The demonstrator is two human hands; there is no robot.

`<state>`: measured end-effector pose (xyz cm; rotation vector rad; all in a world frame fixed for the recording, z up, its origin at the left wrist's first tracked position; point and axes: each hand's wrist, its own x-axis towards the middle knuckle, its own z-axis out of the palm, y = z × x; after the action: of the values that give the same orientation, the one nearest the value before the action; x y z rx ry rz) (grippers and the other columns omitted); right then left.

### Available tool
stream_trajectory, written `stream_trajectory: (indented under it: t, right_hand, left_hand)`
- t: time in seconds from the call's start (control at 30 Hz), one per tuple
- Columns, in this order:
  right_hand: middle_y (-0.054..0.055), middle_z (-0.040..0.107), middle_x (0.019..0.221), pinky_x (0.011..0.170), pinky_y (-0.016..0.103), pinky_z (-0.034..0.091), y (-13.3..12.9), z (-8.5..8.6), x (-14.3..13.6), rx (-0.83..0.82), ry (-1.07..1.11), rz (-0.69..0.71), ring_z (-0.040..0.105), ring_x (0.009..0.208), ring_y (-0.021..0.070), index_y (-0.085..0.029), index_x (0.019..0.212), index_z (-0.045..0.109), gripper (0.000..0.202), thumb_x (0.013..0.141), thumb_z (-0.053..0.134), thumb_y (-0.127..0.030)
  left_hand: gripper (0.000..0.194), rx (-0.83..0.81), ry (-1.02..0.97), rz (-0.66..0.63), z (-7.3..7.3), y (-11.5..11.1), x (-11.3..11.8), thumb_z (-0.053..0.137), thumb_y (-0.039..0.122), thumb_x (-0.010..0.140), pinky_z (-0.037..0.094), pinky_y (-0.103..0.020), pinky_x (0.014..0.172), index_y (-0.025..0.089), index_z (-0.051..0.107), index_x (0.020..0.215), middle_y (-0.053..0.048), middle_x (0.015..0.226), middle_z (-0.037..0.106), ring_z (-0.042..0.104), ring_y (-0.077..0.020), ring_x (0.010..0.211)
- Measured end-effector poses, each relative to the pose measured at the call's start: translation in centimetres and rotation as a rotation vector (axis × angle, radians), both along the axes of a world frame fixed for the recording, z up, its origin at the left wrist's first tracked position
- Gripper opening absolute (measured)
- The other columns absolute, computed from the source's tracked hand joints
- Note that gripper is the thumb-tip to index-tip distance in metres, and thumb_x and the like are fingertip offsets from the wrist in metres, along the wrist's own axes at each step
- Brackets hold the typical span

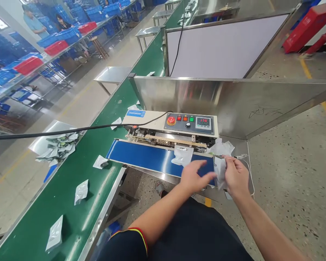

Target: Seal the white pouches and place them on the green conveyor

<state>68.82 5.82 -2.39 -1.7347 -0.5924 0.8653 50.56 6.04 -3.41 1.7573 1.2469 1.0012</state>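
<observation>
My right hand (237,175) pinches the top corner of a small white pouch (220,171), which hangs just off the right end of a blue belt (149,156). My left hand (197,177) is over the belt with thumb and fingers apart, holding nothing, its thumb pointing at the pouch. Another white pouch (183,155) lies on the belt with its upper edge at the band sealer (174,123). Crumpled clear-and-white plastic (221,146) sits behind my right hand, and its exact form is hard to make out.
Several white pouches lie on the green conveyor (103,188) to the left. A pile of pouches (58,146) rests on a metal side table beyond it. A black cable (70,131) crosses above the conveyor. Behind the sealer stands a steel panel (184,94). People sit by blue bins far left.
</observation>
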Motion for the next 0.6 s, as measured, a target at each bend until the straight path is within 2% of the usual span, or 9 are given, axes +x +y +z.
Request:
stream_trajectory:
  t: [0.07,0.1,0.13,0.2,0.3,0.37,0.43,0.5,0.6]
  right_hand:
    - [0.010,0.077,0.102,0.075,0.035,0.058,-0.3,0.5,-0.8,0.126,0.145,-0.022,0.072,0.091,0.0273,-0.016,0.121,0.079,0.087,0.087,0.065,-0.094]
    - [0.011,0.078,0.108,0.080,0.037,0.061,-0.5,0.9,-1.0,0.178,0.221,-0.008,0.074,0.097,0.0286,-0.016,0.129,0.077,0.091,0.090,0.059,-0.096]
    - [0.012,0.078,0.114,0.086,0.039,0.062,-0.7,1.2,-0.9,0.221,0.287,0.016,0.075,0.104,0.0299,-0.017,0.136,0.075,0.092,0.092,0.056,-0.096]
    - [0.013,0.078,0.122,0.096,0.043,0.063,-1.3,1.6,-0.1,0.260,0.320,0.068,0.075,0.114,0.0310,-0.019,0.140,0.074,0.086,0.093,0.064,-0.090]
    - [0.014,0.081,0.118,0.099,0.046,0.064,-2.5,1.6,1.8,0.182,0.114,0.173,0.077,0.112,0.0329,-0.019,0.126,0.082,0.069,0.085,0.085,-0.074]
    - [0.014,0.083,0.107,0.092,0.045,0.067,-3.1,1.0,3.1,0.098,-0.049,0.199,0.079,0.102,0.0338,-0.018,0.109,0.085,0.061,0.080,0.089,-0.072]
    - [0.013,0.083,0.095,0.082,0.041,0.067,-3.2,0.1,4.2,0.004,-0.111,0.151,0.079,0.089,0.0320,-0.018,0.098,0.085,0.059,0.078,0.088,-0.073]
    - [0.011,0.081,0.086,0.073,0.037,0.067,-2.5,-0.9,5.1,-0.096,-0.034,0.071,0.077,0.077,0.0287,-0.017,0.092,0.084,0.056,0.073,0.092,-0.070]
    - [0.009,0.078,0.077,0.065,0.035,0.068,-0.7,-2.2,5.9,-0.220,0.217,0.004,0.076,0.069,0.0264,-0.018,0.084,0.079,0.042,0.068,0.097,-0.053]
  left_hand:
    - [0.056,0.018,-0.040,-0.188,0.3,-0.6,1.8,0.082,0.060,0.097,0.062,-0.043,0.117,0.024,0.079,0.140,-0.012,0.140,0.081,0.077,-0.0316,0.130]
    - [0.049,0.017,-0.066,-0.212,0.3,-0.5,2.4,0.075,0.057,0.103,0.060,-0.043,0.119,0.024,0.079,0.139,-0.012,0.142,0.080,0.075,-0.0307,0.133]
    - [0.041,0.001,-0.091,-0.193,0.3,-0.3,2.9,0.066,0.052,0.110,0.061,-0.041,0.117,0.023,0.080,0.136,-0.011,0.139,0.081,0.076,-0.0292,0.131]
    - [0.039,-0.069,-0.119,-0.098,0.3,0.5,3.3,0.052,0.043,0.116,0.063,-0.038,0.106,0.022,0.084,0.123,-0.010,0.123,0.086,0.080,-0.0263,0.115]
    - [0.041,-0.175,-0.125,-0.019,0.3,1.5,3.3,0.053,0.043,0.115,0.063,-0.035,0.092,0.021,0.087,0.110,-0.009,0.105,0.087,0.079,-0.0249,0.097]
    - [0.039,-0.213,-0.130,-0.036,0.1,1.8,3.4,0.056,0.044,0.112,0.060,-0.033,0.089,0.020,0.087,0.108,-0.008,0.100,0.086,0.077,-0.0243,0.093]
    - [0.040,-0.283,-0.121,-0.030,-0.3,2.1,3.8,0.058,0.045,0.109,0.055,-0.030,0.080,0.019,0.087,0.097,-0.006,0.089,0.081,0.072,-0.0223,0.084]
    - [0.043,-0.419,-0.114,0.036,-1.2,2.5,4.7,0.061,0.046,0.105,0.047,-0.028,0.069,0.018,0.081,0.079,-0.002,0.071,0.070,0.062,-0.0188,0.071]
    - [0.046,-0.625,-0.163,0.165,-3.1,3.4,5.8,0.067,0.048,0.098,0.035,-0.027,0.060,0.019,0.068,0.062,0.003,0.058,0.048,0.045,-0.0146,0.061]
